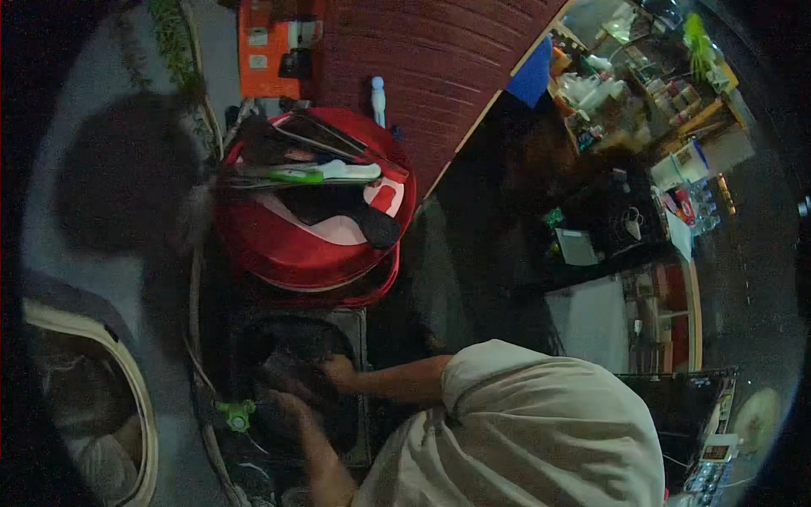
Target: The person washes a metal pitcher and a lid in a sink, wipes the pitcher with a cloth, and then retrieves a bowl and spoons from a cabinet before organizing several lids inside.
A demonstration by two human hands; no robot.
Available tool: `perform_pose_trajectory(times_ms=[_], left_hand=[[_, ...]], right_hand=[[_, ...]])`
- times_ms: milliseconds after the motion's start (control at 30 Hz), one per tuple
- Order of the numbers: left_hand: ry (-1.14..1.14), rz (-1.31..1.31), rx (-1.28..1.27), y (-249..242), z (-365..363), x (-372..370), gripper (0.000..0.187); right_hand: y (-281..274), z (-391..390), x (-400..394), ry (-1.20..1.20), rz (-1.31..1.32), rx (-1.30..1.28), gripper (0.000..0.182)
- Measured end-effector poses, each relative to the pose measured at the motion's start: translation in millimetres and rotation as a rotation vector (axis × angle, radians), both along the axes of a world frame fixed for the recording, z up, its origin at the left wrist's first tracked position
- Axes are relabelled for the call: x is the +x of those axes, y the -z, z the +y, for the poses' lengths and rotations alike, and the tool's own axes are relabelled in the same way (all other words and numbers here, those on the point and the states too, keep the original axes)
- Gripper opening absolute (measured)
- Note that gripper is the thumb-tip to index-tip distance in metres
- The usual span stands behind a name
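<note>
Both hands, left hand and right hand, work a dark object inside the dim sink below a red basin, each grip's closure unclear; steady, firm holding seems wise.

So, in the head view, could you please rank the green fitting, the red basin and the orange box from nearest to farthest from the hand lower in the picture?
From that hand:
1. Green fitting, right beside it, toward the picture's left.
2. Red basin, above it, mid-frame, holding tools.
3. Orange box, at the picture's top edge, beyond the basin.
</note>
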State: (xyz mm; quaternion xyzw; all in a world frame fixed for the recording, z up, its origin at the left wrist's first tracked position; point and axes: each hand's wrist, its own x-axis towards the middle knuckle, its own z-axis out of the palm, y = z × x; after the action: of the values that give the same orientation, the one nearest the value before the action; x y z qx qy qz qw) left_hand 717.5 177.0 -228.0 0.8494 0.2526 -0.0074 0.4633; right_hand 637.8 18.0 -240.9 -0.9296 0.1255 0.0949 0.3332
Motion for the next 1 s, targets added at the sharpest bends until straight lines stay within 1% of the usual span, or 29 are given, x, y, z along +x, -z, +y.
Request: perform_pose_trajectory(times_ms=[33,100,200,267,333,367,400,433,467,533,567,633,667,733,767,833,933,1000], left_hand=[[-0.046,0.04,-0.08,1,16,6,0.046],[-0.101,0.104,-0.308,-1,47,17,0.045],[-0.082,0.158,-0.556,-13,89,25,0.043],[-0.046,0.131,-0.647,-24,110,25,0.042],[-0.039,0.072,-0.648,-42,128,19,0.041],[-0.113,0.029,-0.477,-93,111,18,0.043],[-0.174,-0.004,-0.315,-122,99,23,0.045],[-0.167,-0.15,-0.303,-127,99,27,0.046],[-0.18,-0.022,-0.144,-184,73,30,0.046],[0.052,-0.215,-0.293,-231,48,25,0.049],[0.038,-0.21,-0.28,-243,38,25,0.049],[0.261,-0.291,0.201,-257,23,24,0.06],[0.256,-0.284,0.195,-255,21,27,0.06],[0.445,0.083,0.585,-258,15,30,0.07],[0.443,0.088,0.581,-256,11,30,0.07],[0.377,0.203,0.705,-256,4,30,0.073],[0.428,0.264,0.647,-269,2,34,0.069],[0.454,0.225,0.602,-253,11,36,0.068]], right_hand=[[1,4,5,-0.034,0.048,-0.05,0.034],[23,17,15,-0.077,0.093,-0.085,0.035],[8,9,21,-0.104,0.059,-0.06,0.034],[2,7,27,-0.141,0.031,-0.049,0.034],[2,12,29,-0.195,0.016,-0.038,0.033],[3,16,33,-0.218,0.013,-0.03,0.033],[0,17,36,-0.235,0.011,-0.027,0.032],[-4,22,40,-0.254,0.016,-0.026,0.032],[-6,26,45,-0.27,0.017,-0.028,0.032],[-13,31,54,-0.292,0.027,-0.034,0.031],[-14,33,59,-0.306,0.031,-0.044,0.031],[-19,38,64,-0.315,0.033,-0.061,0.03],[-18,41,65,-0.325,0.037,-0.068,0.03],[-18,45,68,-0.34,0.041,-0.085,0.03],[-20,47,70,-0.348,0.042,-0.084,0.029],[-22,45,69,-0.364,0.045,-0.073,0.029],[-22,31,67,-0.393,0.049,-0.037,0.028],[-23,18,68,-0.402,0.05,-0.033,0.028]])
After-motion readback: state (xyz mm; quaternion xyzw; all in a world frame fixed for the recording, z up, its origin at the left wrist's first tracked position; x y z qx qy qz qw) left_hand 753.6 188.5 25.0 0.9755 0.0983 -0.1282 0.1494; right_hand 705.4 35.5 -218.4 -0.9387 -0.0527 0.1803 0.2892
